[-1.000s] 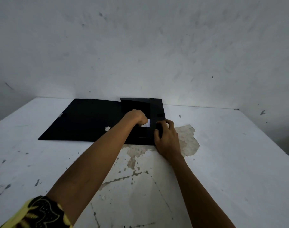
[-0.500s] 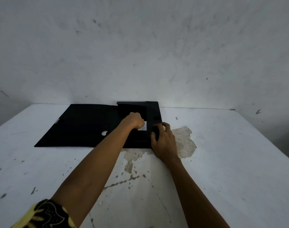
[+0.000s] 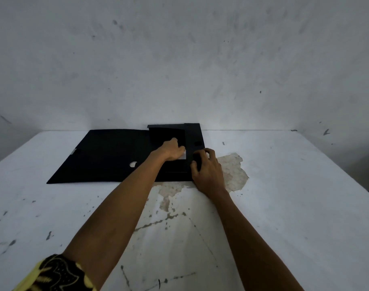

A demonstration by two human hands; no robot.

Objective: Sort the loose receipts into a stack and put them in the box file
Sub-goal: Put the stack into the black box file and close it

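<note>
A black box file lies open at the far side of the white table, its lid spread flat to the left. My left hand is inside the file's tray, fingers closed over white receipts, of which only a small corner shows. My right hand rests on the file's right wall near its front corner, fingers curled over the edge. How many receipts lie under my left hand is hidden.
A grey wall stands right behind the file. The table's paint is worn off in a brown patch just right of the file, with cracks and specks toward me. The table's right edge runs off at the far right.
My hands and the file keep their places relative to each other; my left hand has pressed slightly further over the receipts. The shift in the picture comes from my head moving.
</note>
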